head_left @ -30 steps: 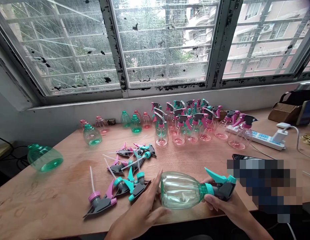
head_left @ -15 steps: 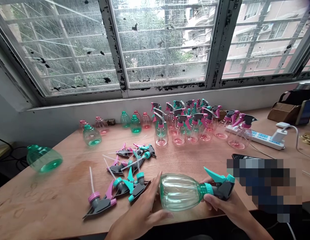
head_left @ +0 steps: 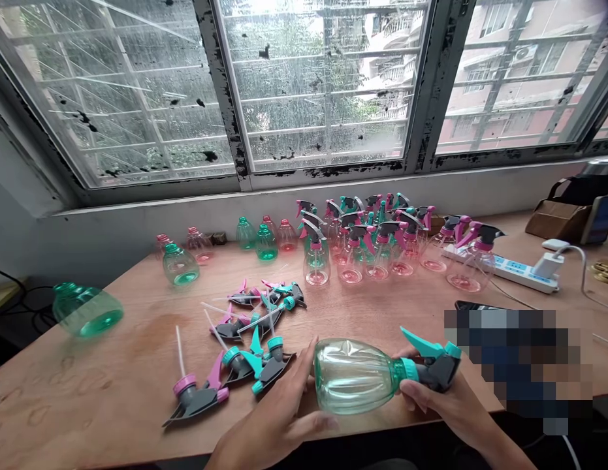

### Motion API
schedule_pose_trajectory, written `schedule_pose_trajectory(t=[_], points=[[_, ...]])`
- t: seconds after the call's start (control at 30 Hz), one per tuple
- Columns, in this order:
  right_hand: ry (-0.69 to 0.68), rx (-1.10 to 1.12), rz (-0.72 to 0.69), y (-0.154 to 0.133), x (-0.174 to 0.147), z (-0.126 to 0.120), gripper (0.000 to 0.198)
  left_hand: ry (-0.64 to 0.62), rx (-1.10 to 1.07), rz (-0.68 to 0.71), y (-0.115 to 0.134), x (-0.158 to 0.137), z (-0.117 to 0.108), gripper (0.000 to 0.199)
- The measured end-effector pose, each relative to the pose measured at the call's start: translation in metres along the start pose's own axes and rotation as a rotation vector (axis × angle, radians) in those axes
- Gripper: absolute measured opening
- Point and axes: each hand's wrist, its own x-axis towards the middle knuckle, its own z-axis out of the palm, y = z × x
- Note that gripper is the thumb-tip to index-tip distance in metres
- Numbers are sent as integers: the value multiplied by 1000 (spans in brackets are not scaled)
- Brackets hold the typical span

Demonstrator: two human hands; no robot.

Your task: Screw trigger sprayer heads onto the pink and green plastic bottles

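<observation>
- The green bottle [head_left: 355, 378] is turning about its long axis: compared with a second ago, a star-shaped mark is now showing high on its side instead of low down, and the light streaks are lying differently. Its body is also sitting a touch lower, while the spray head [head_left: 438, 373] is keeping almost the same pose.
- The bench [head_left: 377, 313] is stretching beneath everything, and the bottle is lying sideways in the air above its near edge, base toward the left, neck toward the right.
- The left hand [head_left: 279, 408] is reaching in from below and staying wide, fingers extended and angled upward beside the bottle's base, thumb standing apart from them under the base's lower edge. How firmly it is pressing, I cannot tell.
- The right hand [head_left: 445, 405] is coming up from the lower right and holding the spray head by its collar end, thumb lying across the near side, the other fingers mostly hidden behind.
- The trigger [head_left: 421, 343] is pointing up and leftward above the right hand.
- The turquoise collar [head_left: 409, 370] is meeting the bottle's neck just beside the right thumb.
- The left thumb [head_left: 318, 424] is dipping slightly lower than a second ago.
</observation>
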Motion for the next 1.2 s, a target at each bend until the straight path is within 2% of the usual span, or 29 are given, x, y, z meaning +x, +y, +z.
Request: schedule_pose_trajectory(t=[0.2,0.33,0.5,1.1,1.2], points=[[0,23,-13,2,1,0,44,32,3,39,0,-1,2,105],[-12,27,11,2,1,-1,45,33,6,6,0,-1,2,112],[-17,24,7,1,0,0,43,7,46,6,-1,1,0,98],[3,42,15,-11,-1,6,46,29,-21,-25,6,0,1,109],[-2,35,2,-10,0,5,45,15,-22,0,5,0,1,105]])
